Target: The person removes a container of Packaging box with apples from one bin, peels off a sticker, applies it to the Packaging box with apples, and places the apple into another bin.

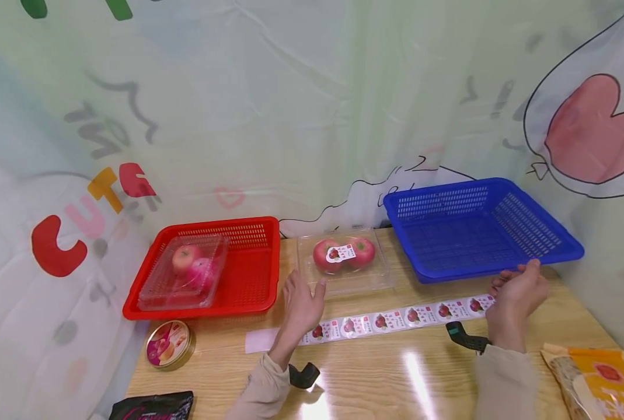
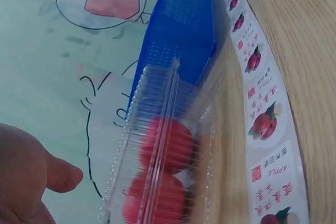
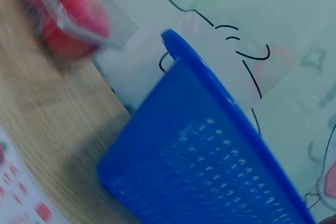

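My right hand (image 1: 516,294) grips the front rim of the blue basket (image 1: 448,233), which stands tilted at the back right. Its fingers curl at the rim; the right wrist view shows the basket (image 3: 184,156) close up. My left hand (image 1: 301,309) is open, thumb apart, holding nothing, just in front of a clear lidded box (image 1: 385,274). Two red apples (image 1: 361,252) lie in that box, with a label (image 1: 340,253) over them. In the left wrist view the hand (image 2: 31,177) is beside the box (image 2: 131,124).
A red basket (image 1: 251,280) at the left holds another clear box (image 1: 159,286) with fruit. A strip of apple labels (image 1: 364,328) runs across the table (image 1: 375,373). Around it are a round tin (image 1: 168,344), a black packet (image 1: 154,406) and a yellow bag (image 1: 606,379).
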Motion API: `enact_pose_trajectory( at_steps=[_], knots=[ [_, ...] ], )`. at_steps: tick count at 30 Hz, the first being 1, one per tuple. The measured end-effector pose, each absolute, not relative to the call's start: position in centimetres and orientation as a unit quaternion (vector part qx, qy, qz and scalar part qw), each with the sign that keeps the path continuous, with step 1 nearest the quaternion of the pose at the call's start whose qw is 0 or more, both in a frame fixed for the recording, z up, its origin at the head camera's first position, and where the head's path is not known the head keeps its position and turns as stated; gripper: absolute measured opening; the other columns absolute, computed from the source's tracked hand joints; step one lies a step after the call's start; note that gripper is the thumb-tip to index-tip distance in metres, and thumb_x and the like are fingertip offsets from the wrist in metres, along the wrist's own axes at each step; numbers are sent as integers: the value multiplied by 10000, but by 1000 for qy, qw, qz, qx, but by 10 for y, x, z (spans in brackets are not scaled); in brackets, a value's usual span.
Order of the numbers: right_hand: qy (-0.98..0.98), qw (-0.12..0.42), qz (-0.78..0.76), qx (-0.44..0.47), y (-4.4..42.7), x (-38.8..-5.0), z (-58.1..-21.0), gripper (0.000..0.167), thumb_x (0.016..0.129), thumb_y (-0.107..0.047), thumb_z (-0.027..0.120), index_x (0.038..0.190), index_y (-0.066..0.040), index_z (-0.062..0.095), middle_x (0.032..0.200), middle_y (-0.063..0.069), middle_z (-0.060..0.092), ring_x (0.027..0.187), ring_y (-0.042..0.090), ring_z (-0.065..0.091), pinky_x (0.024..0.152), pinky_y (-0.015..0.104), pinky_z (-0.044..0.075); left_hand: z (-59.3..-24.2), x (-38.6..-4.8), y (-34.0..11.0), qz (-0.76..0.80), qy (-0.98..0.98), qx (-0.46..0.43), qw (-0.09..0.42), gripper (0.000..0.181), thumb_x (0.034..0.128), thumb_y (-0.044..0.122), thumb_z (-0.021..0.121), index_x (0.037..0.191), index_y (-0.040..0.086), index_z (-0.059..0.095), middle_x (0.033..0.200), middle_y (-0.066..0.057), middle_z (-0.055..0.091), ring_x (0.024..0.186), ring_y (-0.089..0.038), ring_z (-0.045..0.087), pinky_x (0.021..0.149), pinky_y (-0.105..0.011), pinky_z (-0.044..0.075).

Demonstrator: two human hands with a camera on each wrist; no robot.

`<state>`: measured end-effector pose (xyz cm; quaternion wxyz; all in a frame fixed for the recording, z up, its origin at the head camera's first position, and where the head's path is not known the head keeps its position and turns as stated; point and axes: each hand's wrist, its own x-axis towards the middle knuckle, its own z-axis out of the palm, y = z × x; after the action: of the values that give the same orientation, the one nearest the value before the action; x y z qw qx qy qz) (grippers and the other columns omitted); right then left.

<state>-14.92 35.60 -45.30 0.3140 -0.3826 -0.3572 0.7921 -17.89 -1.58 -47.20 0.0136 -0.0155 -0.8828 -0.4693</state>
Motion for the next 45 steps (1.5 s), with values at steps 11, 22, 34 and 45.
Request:
enact_pose_trajectory(
  at_steps=[11,22,34,45],
  knots=[
    [-330,218,826,-401,353,-155,-473,292,1121,-526,362,1117,-235,385,684,-12,519,474,153,428,386,297,328,-488,-176,-14,-591,-800,98,-25,466,1105,251,482,1348,-144,435,1197,-297,590,1192,-438,565,1104,-611,444],
    [-372,288,771,-431,334,-173,-487,322,1119,-466,409,1360,-273,318,1414,-116,410,1264,38,484,986,141,435,-505,-188,-14,-741,-645,178,-55,245,1145,235,377,1219,4,408,1021,-130,465,890,-242,485,757,-333,459],
    [-411,275,774,-395,322,-186,-499,820,1103,-582,317,1678,-294,-191,1756,-209,-121,1579,-71,-63,1274,130,-26,-507,-182,-7,-810,-544,210,-62,424,1138,206,345,1432,-98,311,1246,-244,444,1158,-399,477,1103,-661,447],
    [-424,260,770,-400,319,-190,-505,848,1085,-623,343,1675,-319,-185,1733,-250,-164,1568,-82,-116,1265,129,-60,-491,-182,0,-874,-406,265,-27,585,1140,245,281,1657,88,56,1711,-294,77,1509,-600,223,1098,-930,146]
  ],
)
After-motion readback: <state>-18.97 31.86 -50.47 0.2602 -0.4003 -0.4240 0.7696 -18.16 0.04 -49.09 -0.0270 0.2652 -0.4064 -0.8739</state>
